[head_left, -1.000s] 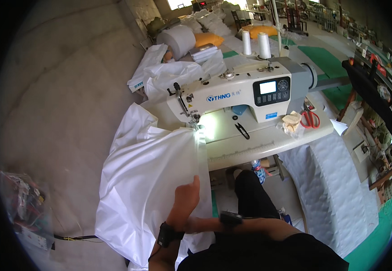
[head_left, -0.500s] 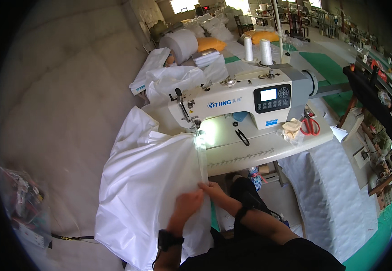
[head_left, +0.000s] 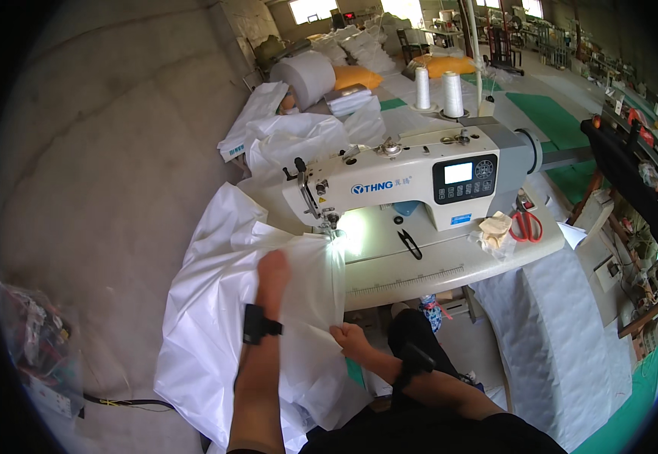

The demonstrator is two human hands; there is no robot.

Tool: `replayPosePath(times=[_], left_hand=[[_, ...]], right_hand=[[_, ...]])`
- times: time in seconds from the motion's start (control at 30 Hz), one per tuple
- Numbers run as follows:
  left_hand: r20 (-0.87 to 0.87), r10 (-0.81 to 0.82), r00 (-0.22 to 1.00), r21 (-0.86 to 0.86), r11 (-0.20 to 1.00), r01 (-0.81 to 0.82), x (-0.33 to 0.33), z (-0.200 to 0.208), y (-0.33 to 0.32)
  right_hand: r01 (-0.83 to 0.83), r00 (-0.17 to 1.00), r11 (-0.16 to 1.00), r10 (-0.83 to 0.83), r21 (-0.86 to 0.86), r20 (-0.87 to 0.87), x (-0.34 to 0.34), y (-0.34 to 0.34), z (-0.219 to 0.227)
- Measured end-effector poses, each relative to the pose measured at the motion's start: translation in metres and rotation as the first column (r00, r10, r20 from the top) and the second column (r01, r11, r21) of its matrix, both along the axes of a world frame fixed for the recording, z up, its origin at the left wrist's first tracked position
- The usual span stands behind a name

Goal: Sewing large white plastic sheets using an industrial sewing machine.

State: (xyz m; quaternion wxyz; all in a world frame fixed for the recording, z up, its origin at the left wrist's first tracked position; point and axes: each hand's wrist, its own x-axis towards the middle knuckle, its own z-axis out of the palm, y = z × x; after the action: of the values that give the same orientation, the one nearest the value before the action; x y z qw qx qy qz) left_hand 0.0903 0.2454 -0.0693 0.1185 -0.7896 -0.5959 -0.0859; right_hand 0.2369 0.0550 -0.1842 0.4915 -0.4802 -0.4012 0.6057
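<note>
A large white plastic sheet [head_left: 208, 303] drapes over the left end of the sewing machine [head_left: 389, 181] and hangs down toward me. Its right edge runs up under the lit needle area. My right hand [head_left: 353, 340] pinches that edge below the machine bed, fingers closed on it. Farther up and to the left, my left hand [head_left: 272, 271] is over the middle of the sheet; motion blurs its fingers, so their grip cannot be made out. Black thread snips [head_left: 410, 244] lie on the machine bed, right of the needle.
Red-handled scissors [head_left: 526, 225] and a beige cloth scrap [head_left: 494, 227] rest at the bed's right end. Two white thread cones [head_left: 452, 94] stand behind the machine. A large white roll [head_left: 303, 78] is at the back left. Quilted white material [head_left: 564, 340] hangs at the right.
My left hand has left the sheet's edge beside my right hand and moved up and left across the sheet. My right hand still pinches the edge, slightly lower in view.
</note>
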Motion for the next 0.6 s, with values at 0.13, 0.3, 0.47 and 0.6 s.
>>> replayPosePath(times=[0.13,0.3,0.47,0.6], left_hand=[[0.406,-0.314,0.858,0.157,0.949,0.273,0.072,-0.029,-0.001],[0.630,-0.441,0.640,0.344,0.896,0.279,0.083,-0.044,-0.005],[0.657,-0.390,0.646,0.286,0.921,0.265,0.083,-0.042,-0.007],[0.630,-0.375,0.680,0.287,0.926,0.246,0.080,-0.043,-0.006]], right_hand=[[-0.055,0.935,0.988,0.000,0.147,0.354,0.019,-0.016,0.031],[-0.445,0.482,0.896,0.238,0.001,0.843,0.095,-0.001,0.095],[-0.142,0.292,0.793,-0.539,0.593,0.790,0.105,0.122,0.105],[-0.284,0.288,0.704,-0.585,0.651,0.758,0.092,0.187,0.089]])
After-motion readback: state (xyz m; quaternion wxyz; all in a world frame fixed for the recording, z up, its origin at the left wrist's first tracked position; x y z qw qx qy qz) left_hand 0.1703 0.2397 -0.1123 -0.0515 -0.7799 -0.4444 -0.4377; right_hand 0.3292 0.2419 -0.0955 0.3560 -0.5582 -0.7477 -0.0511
